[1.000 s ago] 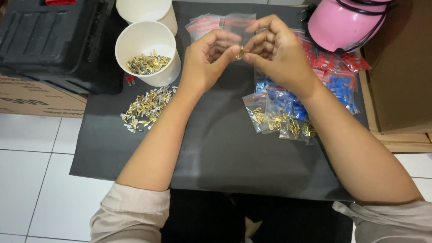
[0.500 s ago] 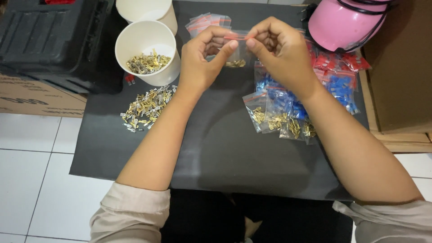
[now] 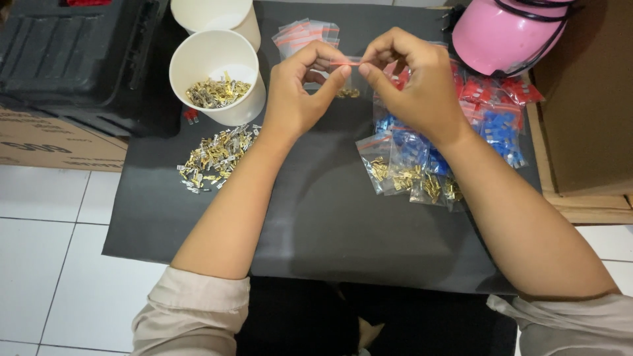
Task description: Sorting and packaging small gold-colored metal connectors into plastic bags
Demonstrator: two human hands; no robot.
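Pinching the red-striped top edge of a small clear bag (image 3: 347, 78), the left hand (image 3: 297, 99) and right hand (image 3: 415, 82) hold it above the dark surface (image 3: 343, 217), brass terminals sagging inside (light, limp, slippery plastic; the stiffer seal strip probably grips best).

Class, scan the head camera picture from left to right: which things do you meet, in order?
Black case → loose pile of brass terminals → left hand → right hand → pink helmet → brown box.
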